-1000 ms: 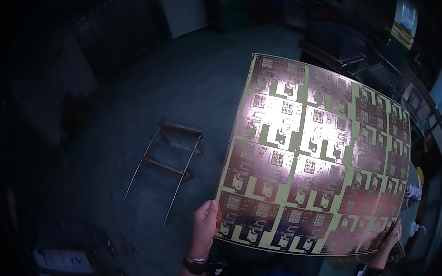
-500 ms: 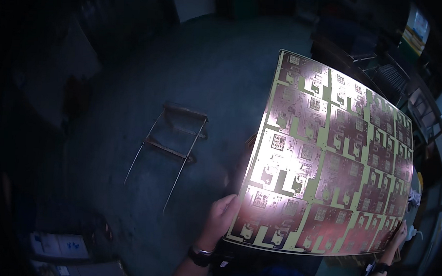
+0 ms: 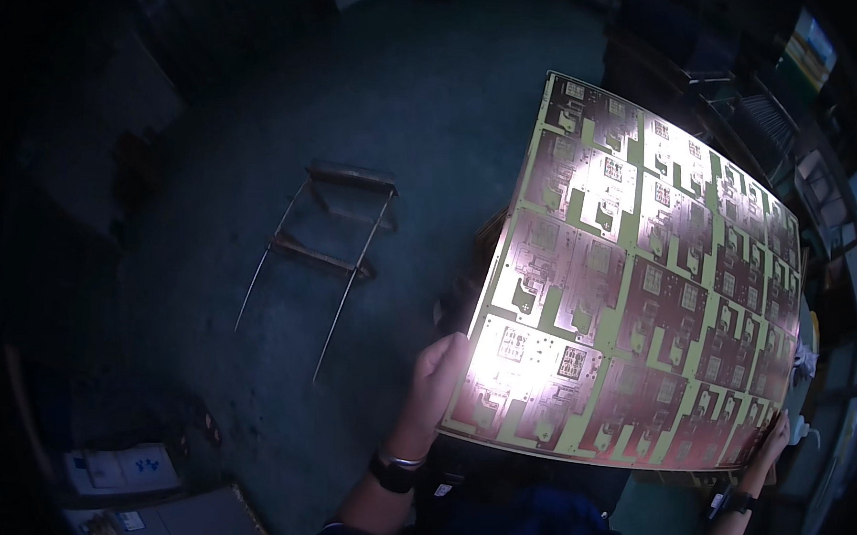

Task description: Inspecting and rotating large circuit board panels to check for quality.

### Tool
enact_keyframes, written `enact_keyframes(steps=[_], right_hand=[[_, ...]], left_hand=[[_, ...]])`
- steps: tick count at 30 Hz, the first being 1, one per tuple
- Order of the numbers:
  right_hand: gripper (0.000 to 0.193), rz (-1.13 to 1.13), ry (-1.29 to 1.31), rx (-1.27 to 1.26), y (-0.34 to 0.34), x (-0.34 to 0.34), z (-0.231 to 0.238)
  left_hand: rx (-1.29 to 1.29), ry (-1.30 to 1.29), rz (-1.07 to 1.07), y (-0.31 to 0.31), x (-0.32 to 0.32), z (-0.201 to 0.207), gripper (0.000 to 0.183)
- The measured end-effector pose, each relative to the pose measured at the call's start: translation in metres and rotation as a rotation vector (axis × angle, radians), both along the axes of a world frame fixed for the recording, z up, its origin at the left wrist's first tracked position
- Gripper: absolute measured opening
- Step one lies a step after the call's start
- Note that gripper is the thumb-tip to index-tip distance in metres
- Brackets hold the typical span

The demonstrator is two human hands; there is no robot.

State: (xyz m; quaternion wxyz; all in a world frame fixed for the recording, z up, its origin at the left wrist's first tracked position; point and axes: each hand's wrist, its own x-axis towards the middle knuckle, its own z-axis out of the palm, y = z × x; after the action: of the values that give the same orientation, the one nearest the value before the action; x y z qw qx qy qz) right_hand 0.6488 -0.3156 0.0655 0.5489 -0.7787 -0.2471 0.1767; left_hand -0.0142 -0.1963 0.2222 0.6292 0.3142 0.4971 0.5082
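A large printed circuit board panel (image 3: 658,321), copper-coloured with a repeating grid of pale green gaps, is held up tilted before me. Bright light glares off its lower left and upper parts. My left hand (image 3: 440,375) grips its lower left edge, thumb on the near face and the other fingers hidden behind. At the lower right corner, my right hand (image 3: 775,440) is closed on the edge, its fingers partly out of sight. The panel hides whatever lies behind it.
A metal frame rack (image 3: 334,249) with two long legs stands on the dark green floor (image 3: 233,135) to the left. Boxes (image 3: 198,518) sit at the lower left. Racks (image 3: 764,134) stand at the far right, and a white bottle (image 3: 800,430) is beside my right hand.
The panel and both hands sit slightly higher in view. The floor rack has also shifted up and left in the picture, and the glare has moved across the panel. Both grips stay the same.
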Motion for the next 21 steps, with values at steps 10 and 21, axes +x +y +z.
enact_keyframes(steps=[10,21], right_hand=[[0.036,0.052,-0.064,-0.063,-0.005,0.018,-0.012],[0.031,0.016,-0.015,0.033,0.002,0.001,-0.004]], left_hand=[[-0.013,0.001,0.007,-0.001,-0.001,-0.002,0.033],[-0.006,0.019,0.043,-0.002,-0.001,-0.012,0.031]])
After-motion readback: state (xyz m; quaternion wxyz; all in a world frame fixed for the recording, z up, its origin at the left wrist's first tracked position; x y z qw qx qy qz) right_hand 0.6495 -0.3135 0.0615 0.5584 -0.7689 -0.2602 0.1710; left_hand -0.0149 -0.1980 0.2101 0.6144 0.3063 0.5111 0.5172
